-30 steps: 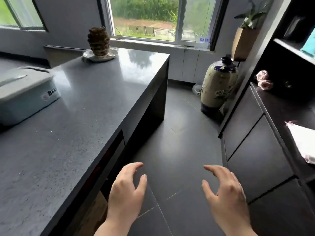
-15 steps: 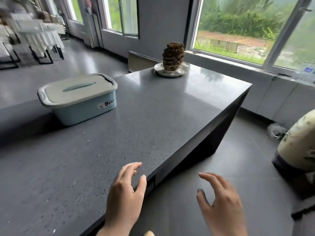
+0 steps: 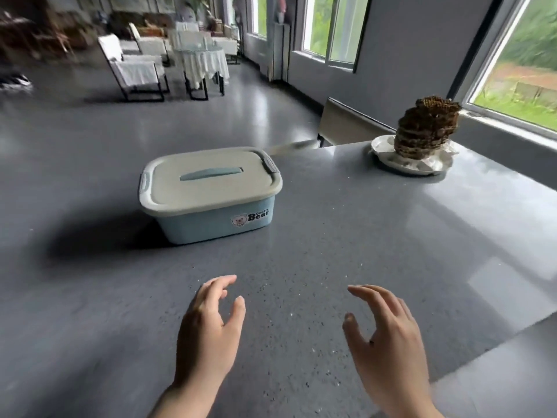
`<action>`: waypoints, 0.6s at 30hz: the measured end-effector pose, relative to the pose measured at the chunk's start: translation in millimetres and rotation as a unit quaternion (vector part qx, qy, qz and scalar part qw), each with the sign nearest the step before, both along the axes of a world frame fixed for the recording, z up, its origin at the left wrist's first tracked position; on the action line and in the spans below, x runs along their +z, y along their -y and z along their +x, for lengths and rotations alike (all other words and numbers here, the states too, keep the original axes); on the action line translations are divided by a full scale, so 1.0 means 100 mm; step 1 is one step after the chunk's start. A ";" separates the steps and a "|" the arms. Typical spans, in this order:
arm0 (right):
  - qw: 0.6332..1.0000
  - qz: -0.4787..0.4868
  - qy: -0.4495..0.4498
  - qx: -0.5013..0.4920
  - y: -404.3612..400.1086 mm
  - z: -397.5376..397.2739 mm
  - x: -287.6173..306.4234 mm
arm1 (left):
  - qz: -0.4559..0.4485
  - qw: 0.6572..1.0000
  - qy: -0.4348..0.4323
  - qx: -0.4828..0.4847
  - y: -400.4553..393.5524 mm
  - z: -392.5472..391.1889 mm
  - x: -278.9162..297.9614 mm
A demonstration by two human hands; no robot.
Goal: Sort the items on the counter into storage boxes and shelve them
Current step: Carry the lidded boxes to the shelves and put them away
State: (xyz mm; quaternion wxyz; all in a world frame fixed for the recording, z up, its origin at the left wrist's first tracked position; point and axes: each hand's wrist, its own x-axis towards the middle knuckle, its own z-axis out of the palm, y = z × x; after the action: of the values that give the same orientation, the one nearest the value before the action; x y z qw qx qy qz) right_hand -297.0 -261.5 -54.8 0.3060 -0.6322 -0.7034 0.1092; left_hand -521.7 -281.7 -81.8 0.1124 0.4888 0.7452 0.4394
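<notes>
Café: clothed tables (image 3: 202, 60); white chairs (image 3: 132, 70)

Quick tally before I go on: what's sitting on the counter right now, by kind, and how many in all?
Storage boxes: 1, the light blue plastic box with a grey lid, lid on.
Plates: 1, the white plate near the window.
Brown layered stacks: 1, the brown stack on that plate.
Total: 3.
Both the left hand and the right hand hold nothing.
</notes>
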 end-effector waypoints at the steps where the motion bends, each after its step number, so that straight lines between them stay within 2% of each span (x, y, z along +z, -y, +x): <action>1: 1.000 0.002 0.001 0.017 -0.16 -0.03 -0.02 | -0.002 1.000 -0.004 0.014 -0.07 -0.03 0.00; 7: 0.991 0.006 0.026 0.129 -1.21 -0.34 -0.02 | 0.028 0.993 -0.022 0.115 -0.63 -0.47 0.11; 13: 0.985 0.031 -0.005 0.170 -2.28 -0.95 0.17 | 0.063 0.983 -0.075 0.154 -1.40 -1.28 0.39; 16: 0.983 0.013 -0.038 0.180 -2.74 -1.35 0.23 | 0.029 0.980 -0.076 0.181 -1.74 -1.68 0.47; 18: 0.982 -0.047 -0.055 0.174 -3.01 -1.60 0.17 | -0.036 0.980 -0.021 0.193 -1.92 -1.87 0.45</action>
State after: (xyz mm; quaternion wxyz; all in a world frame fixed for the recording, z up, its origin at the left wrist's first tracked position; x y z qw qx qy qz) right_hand -456.7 39.2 -37.6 0.2906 -0.5067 -0.7788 0.2285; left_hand -709.1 -90.2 -37.1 0.0278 0.3401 0.8433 0.4152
